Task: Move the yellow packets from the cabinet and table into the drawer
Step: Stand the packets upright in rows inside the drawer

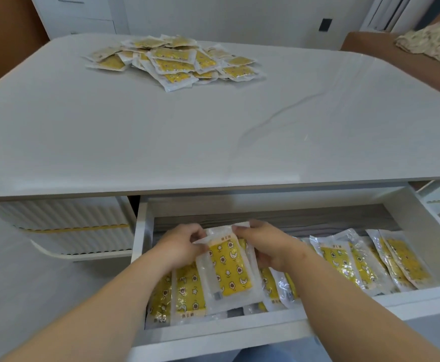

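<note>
Both hands are down in the open drawer [279, 325], working one yellow packet [226, 270]. Left hand [179, 246] pinches its top-left corner, fingers curled on the clear wrap. Right hand [268, 246] grips the top-right edge, thumb on the wrap. The packet sits tilted, top end lifted, lower end resting on the packets already in the drawer [187, 296].

Drawer contents: a flat row of packets under the hands at the left, and more packets leaning upright [370, 259] toward the right side. A strip of bare grey drawer bottom [318, 220] shows along the back. Forearms cross the drawer front, hiding part of the left and middle rows.

On the table [161, 142], a loose pile of yellow packets [174, 61] lies at the far side, well apart from the drawer. The tabletop edge overhangs the drawer's back.

Around: a white ribbed cabinet front [64, 226] left of the drawer, below the tabletop. A crumpled patterned cloth [433, 43] rests on a brown seat [370, 45] at far right.
</note>
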